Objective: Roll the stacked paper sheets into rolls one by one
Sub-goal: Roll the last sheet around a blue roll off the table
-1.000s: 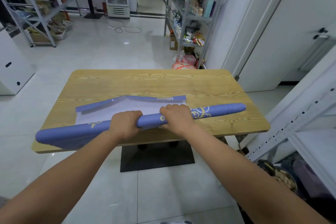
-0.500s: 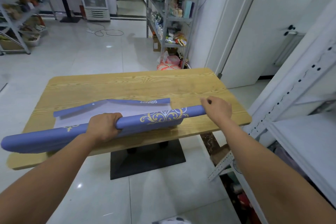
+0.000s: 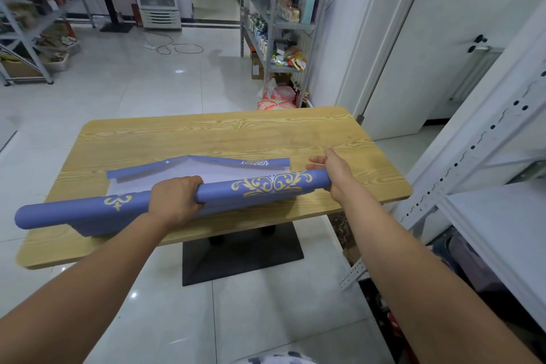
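Note:
A long blue paper roll (image 3: 266,186) with gold ornament lies lengthwise over the near half of the wooden table (image 3: 221,136), its left end jutting past the table's left side. My left hand (image 3: 174,199) grips the roll around its middle. My right hand (image 3: 334,168) is at the roll's right end, palm against the end and fingers straight. Behind the roll lie flat sheets (image 3: 192,170), pale side up with blue edges curling at the far side.
A white metal rack (image 3: 472,162) stands close on the right of the table. Shelving (image 3: 280,23) with goods and a pink bag (image 3: 277,97) are beyond the table's far edge. Tiled floor surrounds the table's black base (image 3: 242,254).
My right hand let go of the roll's middle and slid to its right end, fingers now straight. The left hand kept its grip. The roll sits further left.

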